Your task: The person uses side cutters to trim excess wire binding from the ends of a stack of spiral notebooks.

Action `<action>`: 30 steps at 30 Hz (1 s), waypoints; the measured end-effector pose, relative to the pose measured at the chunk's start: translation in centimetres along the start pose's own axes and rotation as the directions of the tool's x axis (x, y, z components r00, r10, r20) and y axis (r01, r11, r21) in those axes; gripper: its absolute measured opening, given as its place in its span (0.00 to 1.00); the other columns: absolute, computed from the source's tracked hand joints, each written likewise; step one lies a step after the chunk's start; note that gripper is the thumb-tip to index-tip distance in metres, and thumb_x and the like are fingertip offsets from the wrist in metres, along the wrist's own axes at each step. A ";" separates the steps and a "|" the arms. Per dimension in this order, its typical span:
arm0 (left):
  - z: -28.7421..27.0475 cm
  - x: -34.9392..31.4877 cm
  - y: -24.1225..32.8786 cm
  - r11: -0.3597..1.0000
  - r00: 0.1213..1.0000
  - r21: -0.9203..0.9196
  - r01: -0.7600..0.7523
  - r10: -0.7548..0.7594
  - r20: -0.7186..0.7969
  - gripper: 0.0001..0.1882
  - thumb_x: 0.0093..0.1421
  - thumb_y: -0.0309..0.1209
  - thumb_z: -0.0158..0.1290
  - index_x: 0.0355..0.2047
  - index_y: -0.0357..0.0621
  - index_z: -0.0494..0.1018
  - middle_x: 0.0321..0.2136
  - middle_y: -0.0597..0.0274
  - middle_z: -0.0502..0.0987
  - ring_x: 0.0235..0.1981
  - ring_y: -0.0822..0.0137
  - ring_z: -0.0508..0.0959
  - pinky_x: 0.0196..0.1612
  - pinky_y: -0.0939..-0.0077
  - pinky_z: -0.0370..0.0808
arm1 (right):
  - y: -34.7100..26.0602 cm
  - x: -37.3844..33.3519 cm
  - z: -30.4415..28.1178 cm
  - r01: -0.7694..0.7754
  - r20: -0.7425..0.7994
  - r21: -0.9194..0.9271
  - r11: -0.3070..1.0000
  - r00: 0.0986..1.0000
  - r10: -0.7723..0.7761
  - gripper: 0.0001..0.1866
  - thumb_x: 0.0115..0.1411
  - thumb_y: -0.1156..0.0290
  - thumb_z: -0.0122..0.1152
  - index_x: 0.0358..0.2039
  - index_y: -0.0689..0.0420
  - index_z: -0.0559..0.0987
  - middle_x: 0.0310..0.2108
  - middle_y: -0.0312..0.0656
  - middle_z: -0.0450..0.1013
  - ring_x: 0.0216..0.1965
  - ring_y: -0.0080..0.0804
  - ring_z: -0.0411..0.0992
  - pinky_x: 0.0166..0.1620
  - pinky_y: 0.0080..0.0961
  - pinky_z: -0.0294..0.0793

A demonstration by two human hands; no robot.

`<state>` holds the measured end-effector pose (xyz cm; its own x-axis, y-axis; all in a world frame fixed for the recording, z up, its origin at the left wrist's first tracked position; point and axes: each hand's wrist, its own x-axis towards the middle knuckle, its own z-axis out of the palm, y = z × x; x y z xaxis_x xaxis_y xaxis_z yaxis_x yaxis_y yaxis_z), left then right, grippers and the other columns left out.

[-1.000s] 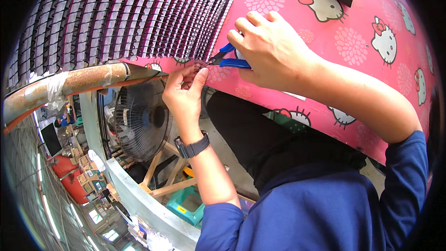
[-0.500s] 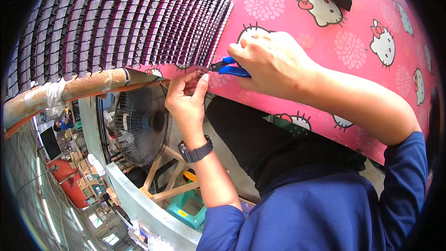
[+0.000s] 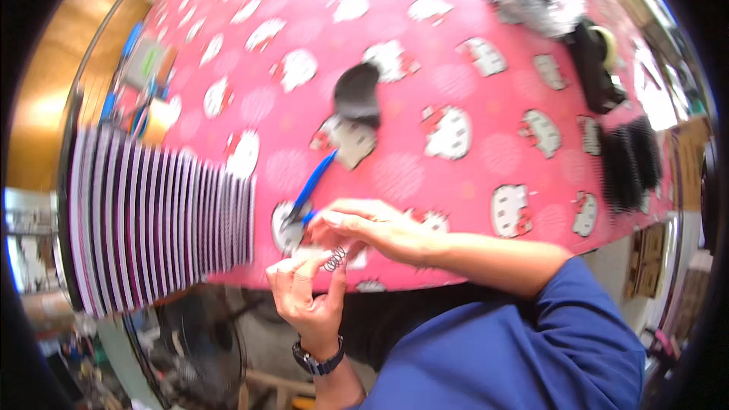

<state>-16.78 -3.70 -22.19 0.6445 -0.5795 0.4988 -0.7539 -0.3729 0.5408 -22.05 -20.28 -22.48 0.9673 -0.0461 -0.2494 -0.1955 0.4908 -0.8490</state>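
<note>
Wire coil (image 3: pixel 335 259) near table edge (image 3: pixel 243 279), pinched by left hand (image 3: pixel 311 300), grip of right hand (image 3: pixel 383 231) unclear, open room beyond

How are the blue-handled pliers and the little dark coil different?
The pliers look bigger, while the coil is small. The pliers have long blue handles; the coil is dark loops, like a spring. The pliers are beside the fingers of the right hand, but the coil is at the fingertips of the left hand. Both are close to the hands.
</note>
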 end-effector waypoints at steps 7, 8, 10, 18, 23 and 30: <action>2.6 4.1 5.4 0.969 0.983 -0.169 -0.178 0.181 0.003 0.25 0.45 0.36 0.67 0.43 0.42 0.76 0.35 0.58 0.72 0.36 0.58 0.71 0.40 0.64 0.69 | -3.7 -4.5 -8.9 0.207 -0.253 0.412 0.887 0.962 -0.107 0.13 0.63 0.64 0.53 0.35 0.62 0.77 0.31 0.42 0.76 0.28 0.30 0.76 0.30 0.25 0.76; 2.3 3.6 5.0 0.963 0.983 -0.199 -0.184 0.182 -0.029 0.21 0.49 0.37 0.65 0.42 0.41 0.76 0.36 0.57 0.72 0.37 0.58 0.71 0.42 0.64 0.69 | -8.2 -6.1 -9.9 0.420 -0.350 0.094 0.903 0.863 -0.365 0.13 0.62 0.65 0.54 0.37 0.63 0.77 0.32 0.43 0.76 0.29 0.28 0.75 0.31 0.24 0.76; 1.0 2.9 4.4 0.967 0.982 -0.176 -0.182 0.169 -0.087 0.20 0.50 0.36 0.64 0.41 0.40 0.75 0.35 0.56 0.72 0.36 0.58 0.71 0.41 0.64 0.69 | -14.9 -7.9 -13.0 0.654 -0.444 -0.572 0.495 0.260 -0.857 0.13 0.64 0.67 0.50 0.40 0.63 0.77 0.35 0.44 0.75 0.31 0.25 0.73 0.32 0.20 0.72; -7.8 1.1 -1.2 0.983 0.684 0.163 -0.086 0.177 -0.708 0.37 0.53 0.38 0.58 0.58 0.35 0.56 0.50 0.48 0.65 0.49 0.56 0.67 0.50 0.62 0.64 | -22.2 -7.1 -30.0 -0.478 0.148 -0.859 -0.181 0.106 -0.983 0.32 0.57 0.68 0.59 0.61 0.60 0.63 0.59 0.54 0.62 0.60 0.50 0.60 0.62 0.41 0.55; -14.9 3.5 -2.0 0.998 0.644 -0.004 0.061 -0.042 -0.764 0.56 0.46 0.50 0.64 0.65 0.42 0.42 0.61 0.50 0.58 0.60 0.55 0.61 0.57 0.57 0.58 | -11.5 -2.3 -20.1 0.033 0.126 -0.992 -0.123 0.387 -0.914 0.21 0.56 0.74 0.55 0.51 0.62 0.71 0.52 0.50 0.70 0.54 0.47 0.66 0.58 0.40 0.60; -17.8 8.2 -1.7 0.991 0.814 -0.050 0.125 -0.131 -0.566 0.60 0.43 0.48 0.67 0.66 0.45 0.39 0.61 0.46 0.58 0.63 0.52 0.57 0.63 0.52 0.48 | -5.4 -0.5 -16.7 0.252 0.092 -0.967 0.036 0.475 -0.875 0.14 0.54 0.78 0.54 0.43 0.61 0.74 0.43 0.48 0.72 0.47 0.43 0.68 0.52 0.36 0.66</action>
<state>-7.93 5.05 -6.94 0.6957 -0.0127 0.7182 -0.6602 -0.4053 0.6323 -24.20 -37.37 -25.55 0.6454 -0.3719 0.6672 0.0809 -0.8353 -0.5438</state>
